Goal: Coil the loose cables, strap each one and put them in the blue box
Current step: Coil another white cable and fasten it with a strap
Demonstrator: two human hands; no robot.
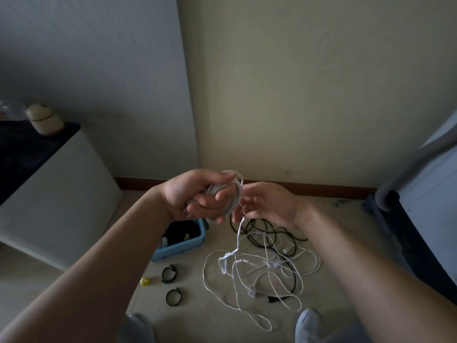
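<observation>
My left hand [195,196] grips a part-wound coil of white cable [235,191] held up in front of me. Its loose tail [238,233] hangs from the coil down to the floor. My right hand [267,204] is beside the coil with fingers relaxed, the tail running past its fingertips. On the floor below lies a tangle of loose white cables [262,273] and black cables [272,233]. The blue box [183,246] stands on the floor to the left with dark coiled cables inside. Two black straps [169,273] [173,297] lie in front of the box.
A small yellow item [144,281] lies left of the straps. A white cabinet with a dark top [49,169] stands at the left, holding a cream jar [43,118]. Dark furniture with a grey frame [408,206] is at the right. My feet [309,323] are at the bottom.
</observation>
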